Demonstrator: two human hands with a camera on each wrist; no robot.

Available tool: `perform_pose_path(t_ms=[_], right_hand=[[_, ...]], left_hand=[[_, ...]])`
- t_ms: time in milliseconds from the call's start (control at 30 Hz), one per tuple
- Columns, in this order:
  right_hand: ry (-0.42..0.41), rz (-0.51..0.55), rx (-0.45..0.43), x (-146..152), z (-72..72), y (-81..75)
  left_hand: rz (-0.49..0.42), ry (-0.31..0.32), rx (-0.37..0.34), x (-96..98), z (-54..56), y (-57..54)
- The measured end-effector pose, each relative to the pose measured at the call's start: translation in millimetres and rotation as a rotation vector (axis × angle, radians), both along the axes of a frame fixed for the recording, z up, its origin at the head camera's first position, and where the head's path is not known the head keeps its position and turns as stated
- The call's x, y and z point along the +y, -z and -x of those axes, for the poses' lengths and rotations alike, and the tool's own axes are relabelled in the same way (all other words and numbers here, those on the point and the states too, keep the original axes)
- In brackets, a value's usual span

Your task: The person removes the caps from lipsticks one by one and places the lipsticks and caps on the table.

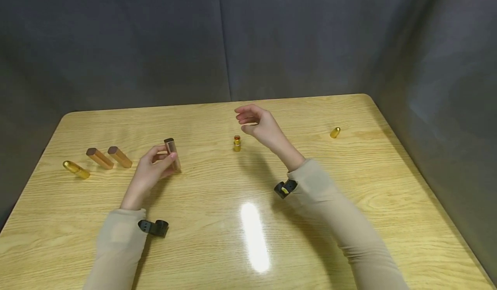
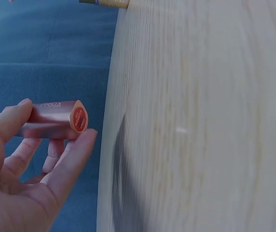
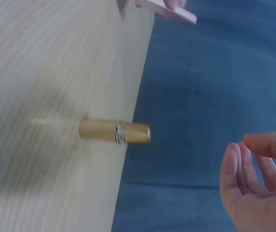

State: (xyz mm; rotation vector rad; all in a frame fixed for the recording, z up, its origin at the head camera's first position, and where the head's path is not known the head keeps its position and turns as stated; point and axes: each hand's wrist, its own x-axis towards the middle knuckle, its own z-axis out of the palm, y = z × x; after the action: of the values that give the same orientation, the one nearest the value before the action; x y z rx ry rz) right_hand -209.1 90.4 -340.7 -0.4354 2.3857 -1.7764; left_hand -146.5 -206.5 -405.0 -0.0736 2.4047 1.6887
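Note:
My left hand (image 1: pixel 150 165) pinches a rose-gold lipstick (image 1: pixel 173 155) between thumb and fingers and holds it upright. In the left wrist view the lipstick (image 2: pixel 53 119) shows lettering on its side and a red label on its base. My right hand (image 1: pixel 261 125) is raised with fingers loosely bent and nothing in them. Just beyond its thumb, to the left and lower, an uncapped gold lipstick (image 1: pixel 237 144) stands on the table with a reddish top. In the right wrist view that gold lipstick (image 3: pixel 114 131) shows a silvery ring around its middle.
Two more rose-gold lipsticks (image 1: pixel 99 158) stand to the left of my left hand. Farther left is a gold lipstick with a rounded top (image 1: pixel 76 169). A small gold cap (image 1: pixel 335 132) is at the right of the wooden table (image 1: pixel 202 242). Dark curtains (image 1: pixel 155 44) surround the table.

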Motion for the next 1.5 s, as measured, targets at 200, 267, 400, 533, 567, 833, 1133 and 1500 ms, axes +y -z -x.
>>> perform_pose_path(t_ms=[200,267,400,533,567,833,1133,1500], right_hand=[[-0.030,-0.038,-0.002,-17,-1.7,9.6],[-0.035,-0.040,-0.010,-22,-2.9,11.9],[-0.046,-0.037,-0.016,-31,-4.9,16.6],[-0.059,-0.033,-0.021,-39,-6.5,22.1],[-0.062,-0.037,-0.021,-41,-6.8,23.5],[-0.077,-0.047,-0.030,-53,-9.2,31.1],[-0.090,-0.056,-0.073,-60,-12.6,45.3],[-0.065,-0.021,-0.130,-60,-20.6,45.1]], left_hand=[[-0.001,0.004,0.017,6.6,1.2,0.2],[-0.002,0.002,0.017,8.6,1.6,0.2],[-0.007,0.006,0.007,12.2,2.6,1.2],[-0.003,0.031,0.009,15.8,4.0,2.0],[0.000,0.039,0.011,16.8,4.4,1.9],[0.007,0.063,0.035,26.9,6.2,-0.2],[0.031,0.098,0.041,38.1,8.1,1.3],[-0.026,0.140,0.054,52.8,8.5,-2.3]])
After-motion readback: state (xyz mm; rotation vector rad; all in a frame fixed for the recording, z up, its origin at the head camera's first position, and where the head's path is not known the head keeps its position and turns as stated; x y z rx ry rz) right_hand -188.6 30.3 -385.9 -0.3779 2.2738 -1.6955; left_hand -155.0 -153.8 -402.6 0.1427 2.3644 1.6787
